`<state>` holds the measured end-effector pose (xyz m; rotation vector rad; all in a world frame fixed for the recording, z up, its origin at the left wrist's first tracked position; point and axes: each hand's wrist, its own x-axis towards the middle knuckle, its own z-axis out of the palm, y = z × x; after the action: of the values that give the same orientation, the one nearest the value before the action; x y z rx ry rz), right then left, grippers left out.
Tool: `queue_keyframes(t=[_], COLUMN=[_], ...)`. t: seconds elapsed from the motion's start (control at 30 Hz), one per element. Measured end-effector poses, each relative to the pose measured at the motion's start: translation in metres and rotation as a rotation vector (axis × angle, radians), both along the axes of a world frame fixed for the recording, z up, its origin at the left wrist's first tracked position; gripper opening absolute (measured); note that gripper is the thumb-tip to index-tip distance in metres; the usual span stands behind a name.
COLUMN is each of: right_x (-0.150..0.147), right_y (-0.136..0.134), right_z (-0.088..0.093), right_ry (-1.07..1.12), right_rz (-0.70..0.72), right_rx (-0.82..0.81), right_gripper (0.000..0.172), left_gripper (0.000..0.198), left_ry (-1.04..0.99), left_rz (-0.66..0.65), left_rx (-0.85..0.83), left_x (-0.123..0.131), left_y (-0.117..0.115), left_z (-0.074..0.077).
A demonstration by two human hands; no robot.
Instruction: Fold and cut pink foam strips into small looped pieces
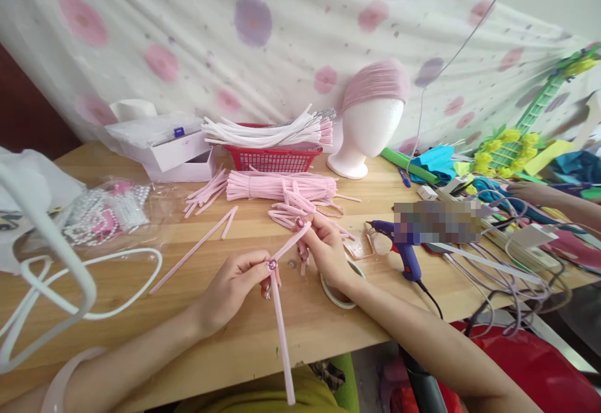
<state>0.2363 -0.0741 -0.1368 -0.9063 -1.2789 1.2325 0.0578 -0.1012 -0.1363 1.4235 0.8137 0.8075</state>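
Note:
Between my two hands is a pink pipe cleaner strip (282,344), which looks like more than one stem lying side by side. My left hand (239,281) pinches it at a bend, and from there its long end hangs down past the table edge. Thumb and fingers of my right hand (326,244) are closed on the upper part, where it bends again and a short end points down. A bent pink pipe cleaner (192,250) lies on the table to the left. Just behind my right hand are a looped pink bunch (286,213) and a tied pink bundle (282,186).
A red basket (272,159) holds white and pink stems. Beside it stands a white foam head (370,125). A blue glue gun (406,250) lies right of a tape roll (340,294). White cable (126,253) and bagged beads (107,209) are left. Another person's hand (530,193) is at far right.

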Motion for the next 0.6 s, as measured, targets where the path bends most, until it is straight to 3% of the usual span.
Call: queue_keyframes(t=[0.23, 0.43, 0.5, 0.6], right_x=[0.006, -0.003, -0.005, -0.004], right_y=[0.005, -0.005, -0.006, -0.004], right_z=[0.001, -0.004, -0.003, -0.002], right_ry=[0.013, -0.119, -0.129, -0.182], right_rz=[0.053, 0.356, 0.373, 0.331], right_rx=[-0.028, -0.065, -0.063, -0.024], right_gripper=[0.029, 0.033, 0.035, 0.038], left_gripper=[0.027, 0.020, 0.018, 0.018], left_ry=[-0.113, -0.402, -0.450, -0.429], left_rz=[0.057, -0.008, -0.048, -0.085], left_rx=[-0.056, -0.440, -0.561, -0.614], left_x=[-0.003, 0.000, 0.001, 0.001], left_y=[0.002, 0.005, 0.006, 0.008], left_z=[-0.004, -0.002, -0.003, -0.007])
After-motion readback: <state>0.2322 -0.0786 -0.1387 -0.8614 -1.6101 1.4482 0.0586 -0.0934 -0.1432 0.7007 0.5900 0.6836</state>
